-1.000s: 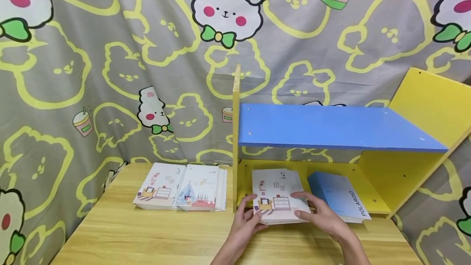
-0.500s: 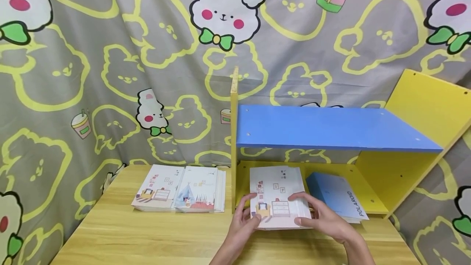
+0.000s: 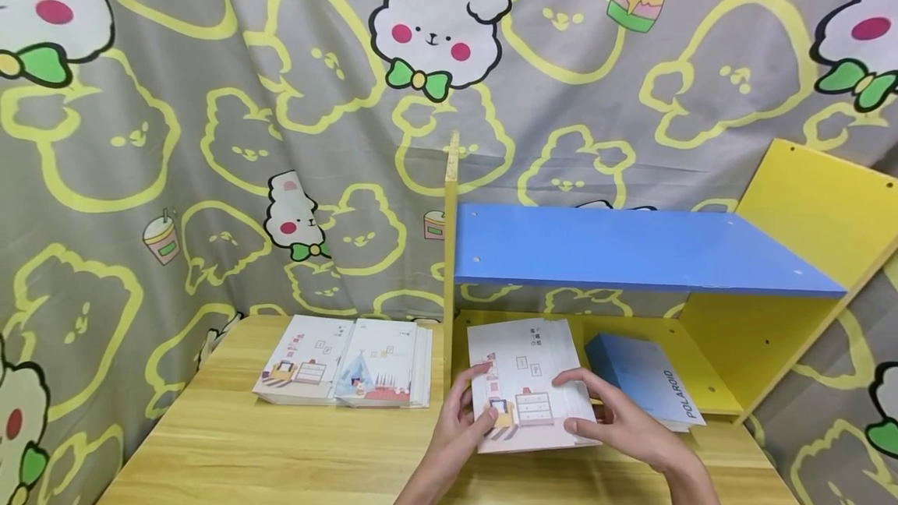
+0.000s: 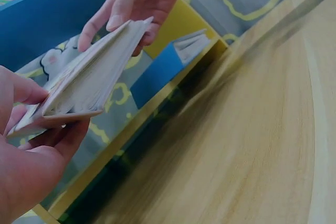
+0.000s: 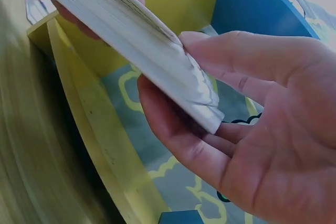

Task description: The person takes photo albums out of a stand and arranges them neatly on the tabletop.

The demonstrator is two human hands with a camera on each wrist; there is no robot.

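Note:
Between my two hands is a thick white book (image 3: 522, 380) with a drawing of a chair and a dresser on its cover. My left hand (image 3: 456, 427) grips its left edge, thumb on the cover and fingers below, as the left wrist view shows. At the opposite edge my right hand (image 3: 624, 423) holds the book with thumb above and fingers underneath. In both wrist views the book is tilted and raised off the surface, its page edges (image 5: 121, 35) showing. A blue and white book (image 3: 645, 376) marked POLAROID lies in the shelf just right of it.
A yellow and blue shelf unit (image 3: 645, 248) stands at the right, its yellow side panel (image 3: 450, 271) upright left of the held book. On the wooden table (image 3: 281, 450), left of the panel, lie a white book with the same drawing (image 3: 305, 357) and a tent-cover book (image 3: 375, 361).
The book in my hands has come slightly toward me and tilted a little, its left side shifting left. Both hands keep hold of it. The books at the left stay put.

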